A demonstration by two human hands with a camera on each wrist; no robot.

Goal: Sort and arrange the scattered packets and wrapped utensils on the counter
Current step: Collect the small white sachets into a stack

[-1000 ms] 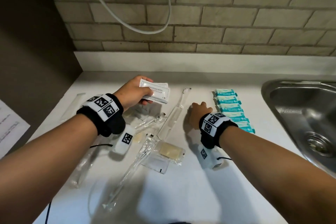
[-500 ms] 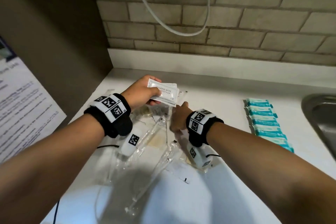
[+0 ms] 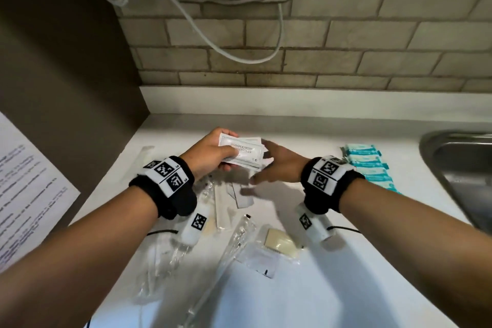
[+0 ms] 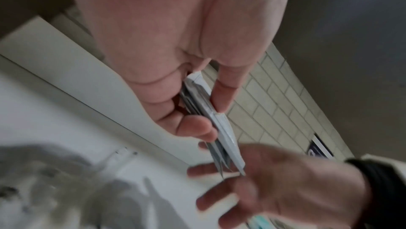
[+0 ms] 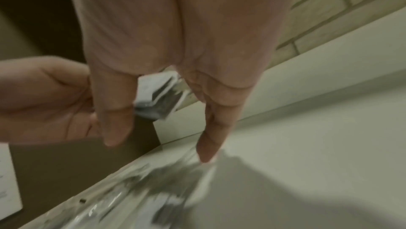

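My left hand grips a stack of white shampoo packets above the counter, thumb on top and fingers under. The left wrist view shows the stack edge-on, pinched between thumb and fingers. My right hand is at the stack's right end with straight, blurred fingers; I see nothing held in it. Seen from the right wrist, the packets lie behind its thumb and finger. Clear wrapped utensils lie scattered below the hands, with a tan packet and a clear packet.
A row of teal packets lies at the right, near the steel sink. One long wrapped item lies by the brown side wall. A printed paper hangs at the left. A white cable loops down the brick wall.
My right hand left the counter near the teal packets, moved left under the stack, and has now risen to the stack's right end. The left hand kept holding the packets.
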